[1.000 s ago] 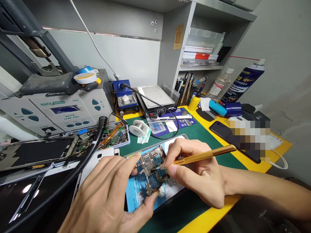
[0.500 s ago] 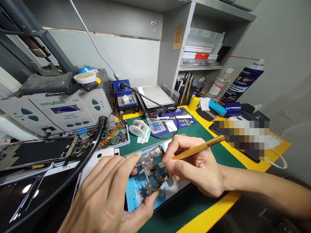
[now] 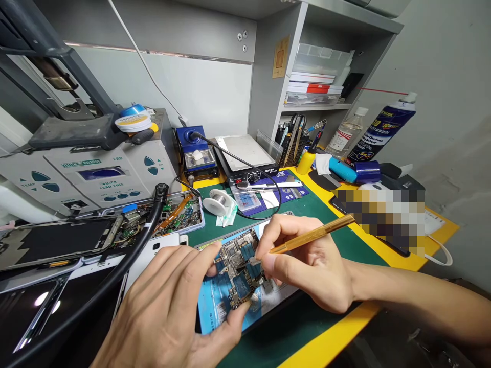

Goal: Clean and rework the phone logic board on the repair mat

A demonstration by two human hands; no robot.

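Note:
Between the thumb and fingers of my left hand (image 3: 172, 296) is a phone circuit board (image 3: 241, 268), tilted and gripped by its edges. Blue patches cover parts of its chips. A blue and silver pad (image 3: 210, 312) lies beneath the board. My right hand (image 3: 307, 260) pinches a gold-coloured, knurled handle of a thin tool (image 3: 312, 234), held like a pen. A small flat blade shows at its lower end, by a blue patch on the board's right side. Whether the blade touches the board is hard to tell.
A solder spool (image 3: 216, 202) stands behind the board. At the left are a hot-air station (image 3: 103, 174), a thick black hose (image 3: 148, 230) and opened devices (image 3: 57, 240). A heating plate (image 3: 245, 153) sits at the back; a dark phone (image 3: 368, 225) and spray can (image 3: 387, 128) are right.
Both hands and the board stay almost in place. The tool shows only a very slight shift; the whole view has moved a little.

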